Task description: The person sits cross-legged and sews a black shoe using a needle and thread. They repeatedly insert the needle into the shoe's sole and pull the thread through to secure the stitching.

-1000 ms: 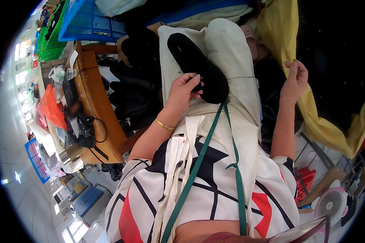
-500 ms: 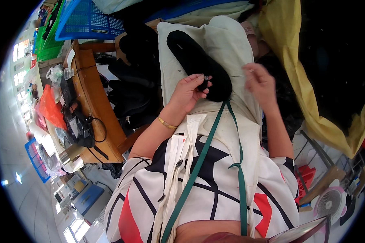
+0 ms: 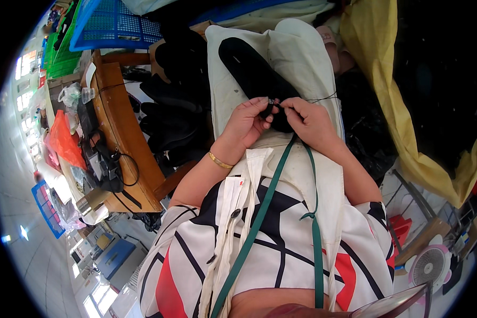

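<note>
A long black shoe sole or insole (image 3: 252, 66) lies on the off-white apron (image 3: 225, 100) over my lap, its near end partly covered by my hands. My left hand (image 3: 247, 121) is closed, pinching a small black piece (image 3: 266, 110) above the sole; something shiny shows at its fingertips. Close beside it, almost touching, my right hand (image 3: 311, 123) is closed in a pinch at the same piece. What sits between its fingertips is too small to make out. A thin dark thread (image 3: 323, 99) trails off to the right behind my right hand.
On the left stands a wooden table (image 3: 123, 127), with dark shoe parts (image 3: 169, 124) heaped beside it. A blue mesh basket (image 3: 116, 29) is at the far left. Yellow cloth (image 3: 376, 53) hangs on the right. Green straps (image 3: 267, 206) run down my front.
My right hand has come in from the right to meet my left hand at the small black piece. The thread, stretched between my hands before, now hangs looser. My left hand has barely moved.
</note>
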Demonstrator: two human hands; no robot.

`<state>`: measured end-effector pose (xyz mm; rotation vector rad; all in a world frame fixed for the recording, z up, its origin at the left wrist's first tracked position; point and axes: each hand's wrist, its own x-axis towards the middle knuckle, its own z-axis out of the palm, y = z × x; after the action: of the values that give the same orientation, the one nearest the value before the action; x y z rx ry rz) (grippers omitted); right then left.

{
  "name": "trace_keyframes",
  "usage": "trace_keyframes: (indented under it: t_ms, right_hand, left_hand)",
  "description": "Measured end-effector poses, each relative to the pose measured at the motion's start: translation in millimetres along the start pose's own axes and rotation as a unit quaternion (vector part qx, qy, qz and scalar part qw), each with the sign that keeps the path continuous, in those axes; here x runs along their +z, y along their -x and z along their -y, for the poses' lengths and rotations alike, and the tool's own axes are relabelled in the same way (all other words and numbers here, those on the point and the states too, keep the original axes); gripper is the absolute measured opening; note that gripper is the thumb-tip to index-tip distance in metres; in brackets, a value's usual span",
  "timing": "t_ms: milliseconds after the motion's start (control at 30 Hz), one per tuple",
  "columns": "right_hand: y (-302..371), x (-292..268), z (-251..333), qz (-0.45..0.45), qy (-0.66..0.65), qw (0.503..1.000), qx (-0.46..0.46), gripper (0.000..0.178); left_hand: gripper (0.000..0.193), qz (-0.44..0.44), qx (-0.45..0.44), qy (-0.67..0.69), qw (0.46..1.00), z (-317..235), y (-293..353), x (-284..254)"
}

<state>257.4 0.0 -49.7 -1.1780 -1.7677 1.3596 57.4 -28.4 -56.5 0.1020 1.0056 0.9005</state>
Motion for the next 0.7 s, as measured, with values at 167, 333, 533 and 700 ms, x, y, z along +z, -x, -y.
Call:
trace_keyframes:
  t_ms: [167, 333, 533, 700]
  right_hand:
    - [-1.0, -0.2, 0.4, 0.002, 0.001, 1.0, -0.005, 0.014]
    - [-1.5, 1.3, -1.2, 0.005, 0.006, 1.0, -0.004, 0.014]
    - [-2.5, -2.1, 3.2, 0.01, 0.009, 1.0, -0.002, 0.014]
    - [-2.1, -1.5, 1.3, 0.013, 0.001, 1.0, 0.002, 0.015]
  left_hand:
    - [0.022, 0.004, -0.002, 0.008, 1.0, -0.8, 0.5, 0.4]
    - [0.02, 0.001, -0.001, 0.014, 1.0, 0.0, 0.8, -0.7]
    - [0.019, -0.015, 0.006, 0.015, 1.0, 1.0, 2.6, 4.3]
    - [0.019, -0.016, 0.008, 0.02, 1.0, 2.6, 2.1, 4.0]
